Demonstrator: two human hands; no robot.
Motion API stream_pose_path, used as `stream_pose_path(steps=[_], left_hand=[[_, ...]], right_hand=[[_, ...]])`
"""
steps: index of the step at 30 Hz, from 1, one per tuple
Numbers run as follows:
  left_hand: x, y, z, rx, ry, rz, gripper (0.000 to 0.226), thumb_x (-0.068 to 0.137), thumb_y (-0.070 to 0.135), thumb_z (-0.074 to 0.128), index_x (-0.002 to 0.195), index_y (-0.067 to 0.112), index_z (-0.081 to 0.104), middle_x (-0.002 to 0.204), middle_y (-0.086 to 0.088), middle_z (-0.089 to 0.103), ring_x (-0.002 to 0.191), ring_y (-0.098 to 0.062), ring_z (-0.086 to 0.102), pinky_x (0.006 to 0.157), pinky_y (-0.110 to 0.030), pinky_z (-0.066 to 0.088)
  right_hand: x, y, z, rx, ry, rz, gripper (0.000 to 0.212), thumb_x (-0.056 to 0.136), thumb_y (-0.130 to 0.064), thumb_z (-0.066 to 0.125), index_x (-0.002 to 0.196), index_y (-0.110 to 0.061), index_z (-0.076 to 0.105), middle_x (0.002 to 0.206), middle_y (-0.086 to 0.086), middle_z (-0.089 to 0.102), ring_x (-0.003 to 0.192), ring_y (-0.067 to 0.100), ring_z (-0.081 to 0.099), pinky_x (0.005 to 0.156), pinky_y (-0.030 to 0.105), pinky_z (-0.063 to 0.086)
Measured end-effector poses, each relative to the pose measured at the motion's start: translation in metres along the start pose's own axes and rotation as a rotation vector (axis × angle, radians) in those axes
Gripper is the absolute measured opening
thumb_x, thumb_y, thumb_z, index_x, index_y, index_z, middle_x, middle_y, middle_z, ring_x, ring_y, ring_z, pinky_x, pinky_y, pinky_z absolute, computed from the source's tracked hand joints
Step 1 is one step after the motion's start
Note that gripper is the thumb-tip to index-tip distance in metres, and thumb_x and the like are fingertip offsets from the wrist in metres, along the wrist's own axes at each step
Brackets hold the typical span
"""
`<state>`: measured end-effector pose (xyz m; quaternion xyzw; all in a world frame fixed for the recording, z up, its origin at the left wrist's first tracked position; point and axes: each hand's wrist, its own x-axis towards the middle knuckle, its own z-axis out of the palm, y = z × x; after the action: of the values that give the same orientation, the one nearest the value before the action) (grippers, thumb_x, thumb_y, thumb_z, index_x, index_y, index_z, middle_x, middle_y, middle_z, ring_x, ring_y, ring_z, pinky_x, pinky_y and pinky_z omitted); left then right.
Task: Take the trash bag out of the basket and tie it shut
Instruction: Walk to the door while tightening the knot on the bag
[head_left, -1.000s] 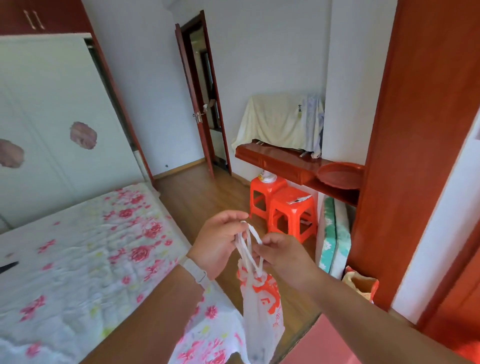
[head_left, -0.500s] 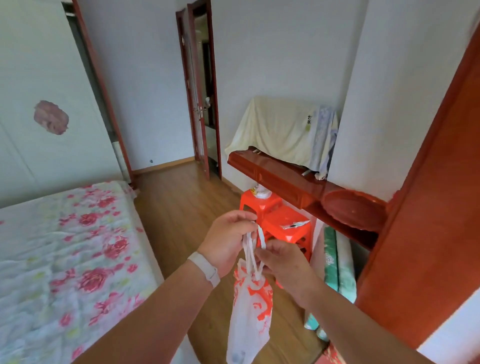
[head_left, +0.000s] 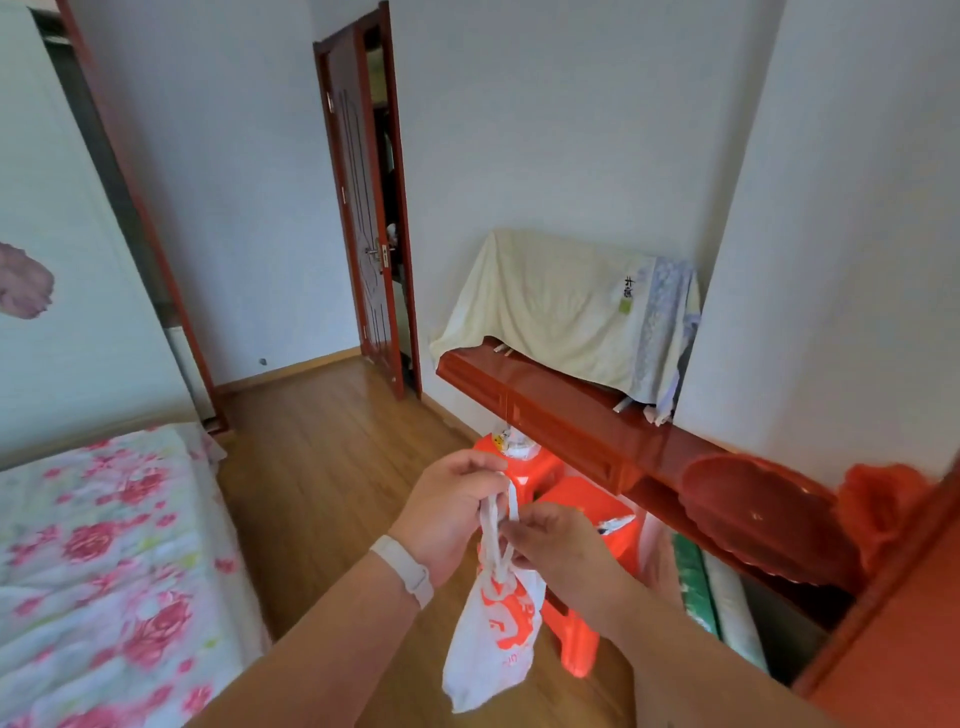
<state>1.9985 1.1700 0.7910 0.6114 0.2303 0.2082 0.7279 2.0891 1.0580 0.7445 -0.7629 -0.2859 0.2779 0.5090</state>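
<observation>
A small white trash bag with orange print hangs in the air in front of me, its neck gathered and its two handle strips pulled upward. My left hand, with a white band on its wrist, pinches the tops of the strips. Just to the right and slightly lower, my right hand grips the strips near the gathered neck. No basket is in view.
A bed with a pink floral cover lies on the left. Two orange plastic stools stand under a red-brown shelf on the right, which carries a cloth-covered object and a red dish. Wooden floor leads to a half-open door.
The view has swung right and away from the bed. Both hands keep hold of the bag's handles, and the bag's neck looks more tightly gathered.
</observation>
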Motion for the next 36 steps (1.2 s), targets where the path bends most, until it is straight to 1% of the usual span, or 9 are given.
stream_pose_path(steps=[2, 8, 13, 16, 20, 24, 29, 34, 36], left_hand=[[0.030, 0.005, -0.008, -0.002, 0.014, -0.006, 0.015, 0.071, 0.010, 0.066, 0.084, 0.015, 0.072, 0.068, -0.013, 0.062, 0.070, -0.030, 0.059, 0.072, -0.040, 0.049], [0.107, 0.011, -0.019, -0.031, 0.075, -0.021, 0.017, 0.078, -0.002, 0.060, 0.092, 0.006, 0.066, 0.064, -0.012, 0.060, 0.066, -0.027, 0.056, 0.070, -0.040, 0.047], [0.181, 0.013, -0.028, -0.016, 0.155, -0.029, 0.016, 0.081, -0.004, 0.058, 0.094, 0.003, 0.064, 0.067, -0.016, 0.057, 0.065, -0.028, 0.055, 0.069, -0.041, 0.047], [0.228, 0.015, -0.032, -0.019, 0.194, -0.045, 0.017, 0.082, -0.004, 0.058, 0.096, 0.002, 0.064, 0.066, -0.015, 0.058, 0.062, -0.026, 0.056, 0.070, -0.042, 0.048], [0.285, 0.021, -0.037, -0.008, 0.269, -0.073, 0.015, 0.084, -0.004, 0.057, 0.095, 0.003, 0.065, 0.068, -0.013, 0.062, 0.060, -0.023, 0.059, 0.060, -0.031, 0.053], [0.331, 0.024, -0.047, -0.004, 0.302, -0.071, 0.015, 0.085, -0.004, 0.056, 0.095, 0.003, 0.065, 0.072, -0.015, 0.061, 0.062, -0.022, 0.059, 0.062, -0.032, 0.053], [0.380, 0.033, -0.070, 0.000, 0.337, -0.066, 0.016, 0.085, -0.005, 0.056, 0.096, 0.003, 0.064, 0.073, -0.014, 0.062, 0.065, -0.022, 0.059, 0.064, -0.031, 0.053], [0.435, 0.036, -0.113, -0.015, 0.329, -0.068, 0.016, 0.086, -0.005, 0.056, 0.096, 0.004, 0.064, 0.070, -0.012, 0.062, 0.061, -0.019, 0.059, 0.064, -0.029, 0.053], [0.459, 0.037, -0.134, -0.014, 0.309, -0.070, 0.014, 0.085, -0.004, 0.057, 0.093, 0.006, 0.065, 0.069, -0.011, 0.063, 0.061, -0.018, 0.060, 0.063, -0.028, 0.054]], right_hand=[[0.033, -0.002, 0.000, 0.006, 0.005, -0.014, 0.023, 0.094, -0.031, 0.063, 0.084, -0.015, 0.077, 0.089, 0.010, 0.078, 0.090, 0.031, 0.074, 0.089, 0.050, 0.058], [0.124, -0.003, 0.004, 0.049, -0.051, -0.033, 0.023, 0.091, -0.032, 0.061, 0.083, -0.017, 0.076, 0.089, 0.009, 0.078, 0.089, 0.030, 0.075, 0.089, 0.053, 0.059], [0.207, -0.006, -0.002, 0.099, -0.093, -0.055, 0.024, 0.092, -0.024, 0.061, 0.074, -0.018, 0.075, 0.086, 0.008, 0.078, 0.088, 0.029, 0.075, 0.090, 0.048, 0.059], [0.257, -0.010, -0.009, 0.113, -0.139, -0.037, 0.021, 0.090, -0.027, 0.064, 0.073, -0.022, 0.076, 0.085, 0.005, 0.079, 0.087, 0.028, 0.076, 0.089, 0.049, 0.060], [0.318, -0.014, -0.019, 0.134, -0.205, -0.059, 0.024, 0.090, -0.026, 0.065, 0.069, -0.020, 0.075, 0.086, 0.011, 0.078, 0.091, 0.034, 0.074, 0.092, 0.053, 0.057], [0.372, -0.021, -0.022, 0.137, -0.250, -0.063, 0.025, 0.091, -0.025, 0.066, 0.067, -0.022, 0.075, 0.085, 0.010, 0.078, 0.092, 0.034, 0.074, 0.092, 0.053, 0.057], [0.426, -0.032, -0.009, 0.117, -0.250, -0.090, 0.021, 0.087, -0.027, 0.065, 0.073, -0.014, 0.074, 0.085, 0.016, 0.076, 0.076, 0.031, 0.070, 0.089, 0.057, 0.056], [0.487, -0.047, 0.016, 0.061, -0.215, -0.084, 0.022, 0.087, -0.030, 0.065, 0.072, -0.016, 0.074, 0.085, 0.016, 0.075, 0.077, 0.028, 0.069, 0.090, 0.056, 0.056], [0.512, -0.052, 0.030, 0.037, -0.205, -0.071, 0.023, 0.089, -0.030, 0.065, 0.074, -0.016, 0.075, 0.085, 0.012, 0.076, 0.085, 0.031, 0.073, 0.091, 0.053, 0.057]])
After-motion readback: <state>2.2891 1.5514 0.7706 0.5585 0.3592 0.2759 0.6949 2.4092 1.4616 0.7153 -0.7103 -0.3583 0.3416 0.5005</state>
